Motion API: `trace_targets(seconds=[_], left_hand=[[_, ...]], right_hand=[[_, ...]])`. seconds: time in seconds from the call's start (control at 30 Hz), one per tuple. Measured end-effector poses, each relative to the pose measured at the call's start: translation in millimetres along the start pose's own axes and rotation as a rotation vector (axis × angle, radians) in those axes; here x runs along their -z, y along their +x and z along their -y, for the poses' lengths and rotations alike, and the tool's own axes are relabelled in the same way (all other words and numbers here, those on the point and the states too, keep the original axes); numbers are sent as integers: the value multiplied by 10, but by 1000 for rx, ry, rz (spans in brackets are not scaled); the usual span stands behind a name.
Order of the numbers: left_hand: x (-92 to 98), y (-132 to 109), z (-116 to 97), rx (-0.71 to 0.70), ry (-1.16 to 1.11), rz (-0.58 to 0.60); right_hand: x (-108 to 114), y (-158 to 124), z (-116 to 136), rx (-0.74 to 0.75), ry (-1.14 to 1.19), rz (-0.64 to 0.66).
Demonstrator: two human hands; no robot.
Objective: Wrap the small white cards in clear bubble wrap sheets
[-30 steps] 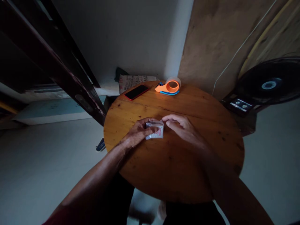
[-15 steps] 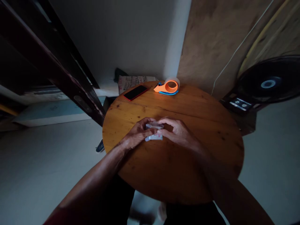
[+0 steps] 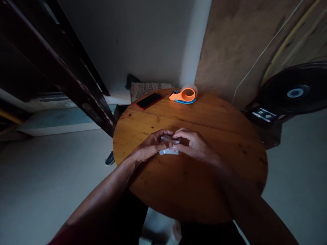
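Observation:
A small clear plastic packet (image 3: 169, 151) with whitish contents and some reddish print is held between both hands over the middle of the round wooden table (image 3: 186, 194). My left hand (image 3: 153, 144) grips its left side, thumb lying across the front. At the packet's right edge, my right hand (image 3: 195, 144) pinches it with thumb and fingertips. The fingers cover part of the packet, and what is inside cannot be made out.
Toward the table's far edge lie a red-edged phone (image 3: 149, 101) and an orange tape dispenser (image 3: 184, 95) with blue trim. Behind them is a printed sack (image 3: 150, 87). A black fan (image 3: 293, 93) stands to the right, and a dark door frame (image 3: 84, 92) rises at left.
The fingers have shifted slightly on the packet, whose upper part looks more folded down between the hands. The whole view has moved a little.

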State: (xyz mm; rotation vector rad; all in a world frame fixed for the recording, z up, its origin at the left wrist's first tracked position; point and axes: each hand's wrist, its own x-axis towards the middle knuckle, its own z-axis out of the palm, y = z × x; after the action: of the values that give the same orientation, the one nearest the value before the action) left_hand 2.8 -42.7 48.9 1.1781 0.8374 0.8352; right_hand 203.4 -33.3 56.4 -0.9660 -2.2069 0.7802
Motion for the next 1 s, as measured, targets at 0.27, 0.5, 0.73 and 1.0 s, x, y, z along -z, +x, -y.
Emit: trace_targets(seconds=[0.27, 0.5, 0.73, 1.0], left_hand=[[56, 40, 99, -37, -25, -85], [25, 35, 89, -6, 31, -54], [17, 28, 72, -18, 106, -67], [27, 37, 60, -1, 155, -91]], right_hand=[[-25, -15, -13, -91, 33, -45], [-39, -13, 16, -89, 0, -51], [-64, 7, 16, -21, -109, -83], [-83, -8, -10, 107, -346, -86]])
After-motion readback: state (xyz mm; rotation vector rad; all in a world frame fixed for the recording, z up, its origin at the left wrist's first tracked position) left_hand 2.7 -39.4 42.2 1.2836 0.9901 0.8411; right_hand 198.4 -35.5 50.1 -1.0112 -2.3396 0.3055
